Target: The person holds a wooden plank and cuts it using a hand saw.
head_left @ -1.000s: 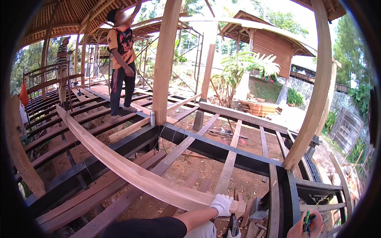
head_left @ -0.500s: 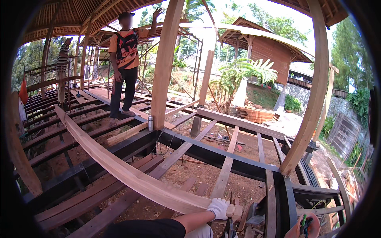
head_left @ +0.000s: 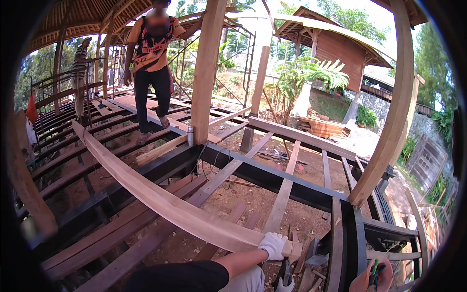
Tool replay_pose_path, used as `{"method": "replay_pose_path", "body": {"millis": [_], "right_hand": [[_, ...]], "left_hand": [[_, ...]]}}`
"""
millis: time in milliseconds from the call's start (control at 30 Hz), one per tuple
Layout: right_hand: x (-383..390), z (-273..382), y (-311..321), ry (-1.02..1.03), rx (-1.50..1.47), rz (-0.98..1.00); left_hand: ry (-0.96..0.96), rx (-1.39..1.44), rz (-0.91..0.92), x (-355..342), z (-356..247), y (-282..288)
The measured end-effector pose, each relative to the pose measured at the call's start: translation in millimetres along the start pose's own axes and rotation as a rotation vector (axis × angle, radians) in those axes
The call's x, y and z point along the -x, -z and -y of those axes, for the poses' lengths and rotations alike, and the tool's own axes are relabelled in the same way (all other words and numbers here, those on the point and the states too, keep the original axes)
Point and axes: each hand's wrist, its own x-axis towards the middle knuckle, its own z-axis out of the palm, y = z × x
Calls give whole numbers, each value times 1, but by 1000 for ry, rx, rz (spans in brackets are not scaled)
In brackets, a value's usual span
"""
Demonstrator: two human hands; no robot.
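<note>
A long, pale wooden beam runs from the far left across the black frame to its near end just in front of me. My left hand, in a white glove, is wrapped over the beam close to that end. Below it, at the lower edge, my gloved right hand is closed round a hand tool with a dark handle. The tool stands roughly upright beside the beam's end; its kind is hard to make out, and part of the hand is cut off.
Black girders and wooden joists span open gaps above bare soil. A thick post rises mid-frame, a flask at its foot. A person in orange stands on the frame; another is farther back.
The person in orange has stepped nearer and lowered a raised arm toward the post. My right hand and the tool show more at the lower edge. My left hand keeps its hold on the beam.
</note>
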Motion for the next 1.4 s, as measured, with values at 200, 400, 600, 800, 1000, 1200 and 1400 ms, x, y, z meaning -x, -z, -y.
{"method": "replay_pose_path", "body": {"millis": [200,400,600,800,1000,1200,1400], "right_hand": [[9,19,0,50,125,-43],[15,60,-11,125,247,-140],[-5,63,-9,7,230,-26],[2,59,-5,-31,223,2],[2,60,-2,-106,209,-20],[114,111,43,-237,164,-69],[110,133,47,-186,318,18]], "left_hand": [[-20,-24,17,5,-6,1],[-1,-53,65,-4,-4,-1],[-9,-46,25,-27,2,-9],[-10,-67,116,-27,-7,-13],[-39,-64,83,-31,-8,-21],[-30,-98,63,-35,5,-33],[-6,-98,49,-34,2,-22]]}}
